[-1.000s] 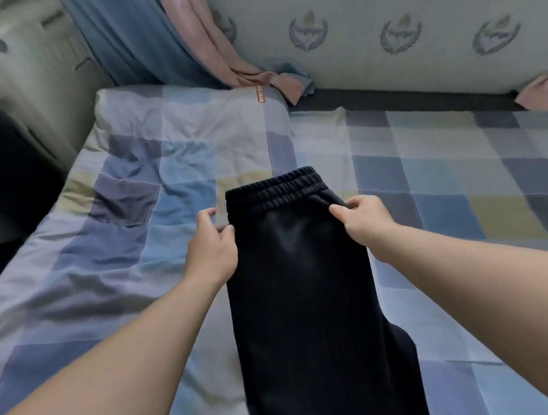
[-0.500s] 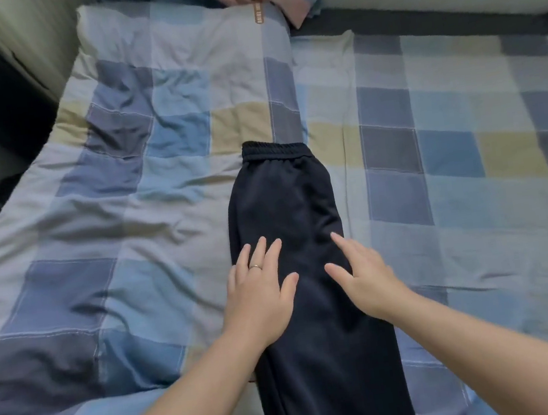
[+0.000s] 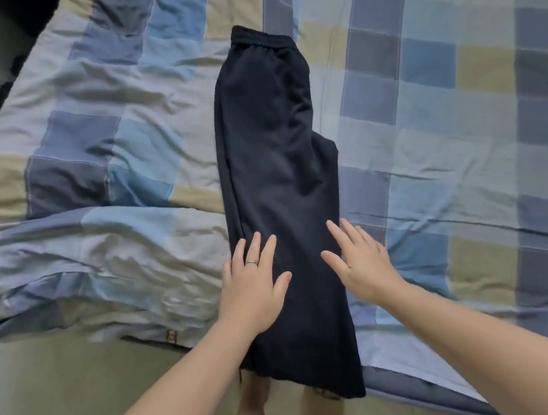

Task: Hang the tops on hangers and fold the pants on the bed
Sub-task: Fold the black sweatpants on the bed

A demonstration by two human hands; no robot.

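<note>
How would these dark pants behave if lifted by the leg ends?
Probably floppy: the pants lie flat on the bedspread and their leg ends droop past its edge. Pushed, they would likely bunch rather than slide, since the soft cloth shows creases below the waistband.

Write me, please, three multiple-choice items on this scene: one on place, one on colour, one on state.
1. Where is the waistband of the pants? A nearest the person; B at the far end; C folded underneath.
2. What colour are the pants? A red; B white; C dark navy.
3. How do the left hand and right hand lie? A flat, fingers straight; B gripping fabric; C fists.
B: the elastic band lies farthest away. C: the cloth is dark throughout. A: both palms rest flat on the pants.
</note>
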